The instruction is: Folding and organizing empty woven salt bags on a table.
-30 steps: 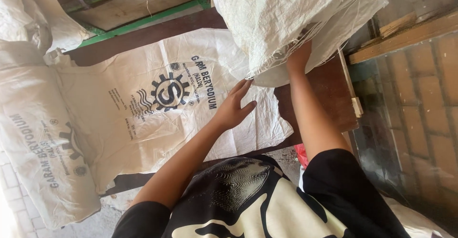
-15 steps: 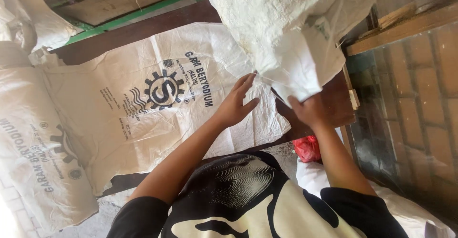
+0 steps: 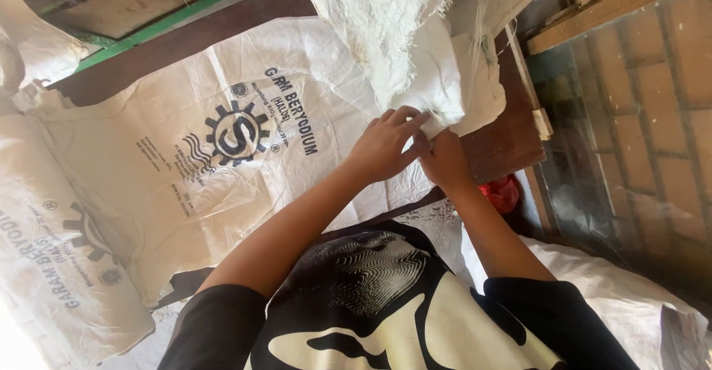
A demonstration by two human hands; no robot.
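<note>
Gripping a plain white woven sack (image 3: 415, 51), both hands (image 3: 386, 144) (image 3: 443, 159) meet above a dark-printed sack (image 3: 208, 155).

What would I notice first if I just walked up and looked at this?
Probably the two hands meeting in the middle: the left hand and right hand pinch the lower edge of a frayed white woven sack that hangs from above. Under them, a big flat white woven sack with a dark gear-shaped print lies spread across the left, and a small red thing peeks out beside the right forearm.
</note>
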